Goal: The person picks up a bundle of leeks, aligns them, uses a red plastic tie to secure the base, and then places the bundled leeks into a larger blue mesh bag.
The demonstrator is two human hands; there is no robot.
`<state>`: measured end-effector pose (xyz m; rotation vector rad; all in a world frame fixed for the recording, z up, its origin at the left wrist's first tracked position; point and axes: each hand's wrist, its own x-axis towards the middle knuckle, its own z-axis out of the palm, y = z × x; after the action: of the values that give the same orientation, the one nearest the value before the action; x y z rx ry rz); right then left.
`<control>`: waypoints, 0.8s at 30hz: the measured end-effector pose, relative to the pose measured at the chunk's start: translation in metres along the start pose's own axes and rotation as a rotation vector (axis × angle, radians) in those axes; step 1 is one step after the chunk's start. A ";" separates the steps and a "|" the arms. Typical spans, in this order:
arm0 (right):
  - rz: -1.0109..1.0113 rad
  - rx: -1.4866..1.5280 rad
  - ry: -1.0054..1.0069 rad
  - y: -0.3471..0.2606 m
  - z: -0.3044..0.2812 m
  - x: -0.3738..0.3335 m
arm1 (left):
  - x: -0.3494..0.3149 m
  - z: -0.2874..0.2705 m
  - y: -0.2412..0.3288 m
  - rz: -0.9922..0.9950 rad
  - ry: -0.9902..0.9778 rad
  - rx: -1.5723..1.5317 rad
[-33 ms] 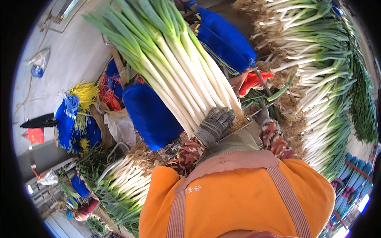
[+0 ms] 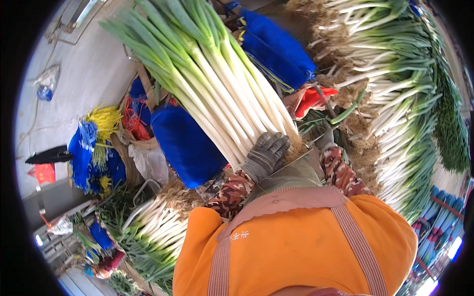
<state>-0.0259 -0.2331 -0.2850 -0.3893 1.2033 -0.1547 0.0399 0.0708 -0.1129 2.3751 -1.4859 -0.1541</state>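
A thick bundle of leeks (image 2: 232,93) lies slantwise in front of me, green tops toward the far left and trimmed white ends close to my body. My left hand (image 2: 267,157), in a grey work glove, rests flat on the bundle near its root end, fingers stretched out. Brown roots (image 2: 296,145) show just right of those fingertips. On the right, my right hand (image 2: 326,141), also gloved, is beside the root end, below a loose green leaf (image 2: 349,108). Its fingers are mostly hidden, and whether it holds anything is unclear.
Blue padded supports (image 2: 185,145) flank the bundle. A long pile of leeks (image 2: 395,113) fills the right side, roots facing me. More leeks (image 2: 158,222) lie at lower left. Yellow and blue ties (image 2: 101,148) hang at left, and a red cloth (image 2: 313,101) lies beyond my right hand.
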 end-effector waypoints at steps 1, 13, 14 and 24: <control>0.083 0.108 -0.033 -0.010 -0.006 0.013 | 0.003 -0.005 0.001 0.005 -0.030 0.001; 0.213 0.049 -0.149 -0.009 -0.057 0.000 | 0.045 -0.030 0.011 -0.080 -0.080 0.138; 0.208 0.032 -0.077 -0.012 -0.054 0.005 | 0.064 -0.030 0.011 -0.105 -0.067 0.206; 0.425 -0.468 -0.196 -0.026 -0.098 0.056 | 0.082 0.034 0.102 -0.382 -0.373 -0.126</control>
<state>-0.0946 -0.2955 -0.3542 -0.5307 1.0954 0.5305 -0.0189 -0.0505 -0.1040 2.5957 -1.0975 -0.7943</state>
